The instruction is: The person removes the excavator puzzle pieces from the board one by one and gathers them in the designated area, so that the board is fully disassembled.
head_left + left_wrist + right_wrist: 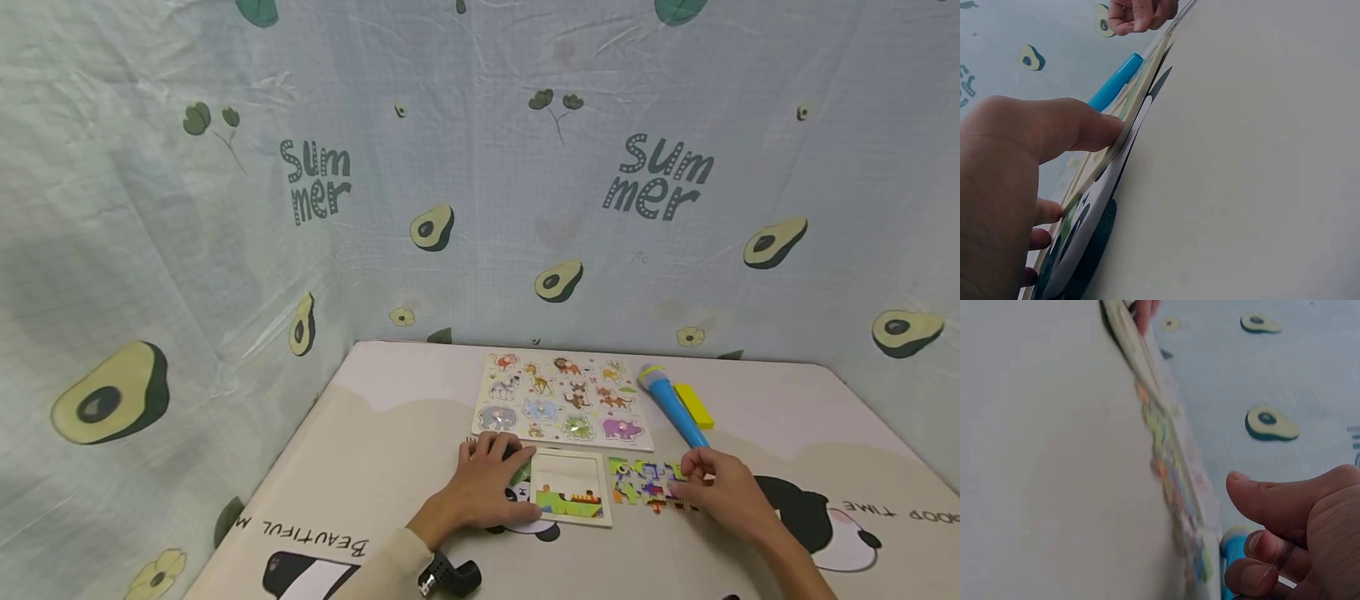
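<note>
Touching puzzle frame (606, 493) at its left, left hand (486, 490) splayed. Right hand (726, 493) loosely curled, empty, by jigsaw pieces (647, 482).

The pale, panda-printed worktop (405, 450) is occupied by an animal puzzle board (561, 390), a jigsaw tray (572, 472), colourful jigsaw pieces (649, 490), a blue toy microphone (678, 412) and, apparently, a yellow block (693, 406).

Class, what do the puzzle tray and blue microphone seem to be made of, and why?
Puzzle tray: probably matt wood or fibreboard, from its pale, rigid edges. Blue microphone: likely smooth plastic, from its evenly coloured handle.
</note>
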Tool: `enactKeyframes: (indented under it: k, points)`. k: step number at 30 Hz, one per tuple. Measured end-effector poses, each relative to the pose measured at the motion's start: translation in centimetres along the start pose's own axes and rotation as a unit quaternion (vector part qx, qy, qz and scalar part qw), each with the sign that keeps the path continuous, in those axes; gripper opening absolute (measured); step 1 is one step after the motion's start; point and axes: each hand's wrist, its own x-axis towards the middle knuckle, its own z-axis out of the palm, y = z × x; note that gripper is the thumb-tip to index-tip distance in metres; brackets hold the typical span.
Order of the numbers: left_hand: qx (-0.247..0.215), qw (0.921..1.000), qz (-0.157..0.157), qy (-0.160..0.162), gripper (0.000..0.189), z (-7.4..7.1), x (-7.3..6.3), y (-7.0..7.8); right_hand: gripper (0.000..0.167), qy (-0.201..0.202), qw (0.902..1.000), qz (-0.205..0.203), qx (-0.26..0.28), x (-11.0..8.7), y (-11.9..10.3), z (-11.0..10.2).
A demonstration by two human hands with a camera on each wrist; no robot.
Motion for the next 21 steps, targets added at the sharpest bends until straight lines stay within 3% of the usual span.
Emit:
enactKeyframes:
  k: [9, 21]
  points:
    - [-0.005, 1.0, 0.005, 0.002, 0.083, -0.2, -0.1, 0.0, 0.023, -0.006, 0.9972, -0.055, 0.051, 1.2, -4.1, 2.1]
    - [-0.007, 0.9999, 0.011, 0.007, 0.071, -0.3, -0.2, 0.0, 0.02, -0.05, 0.9943, -0.087, 0.036, 1.8, -8.4, 5.3]
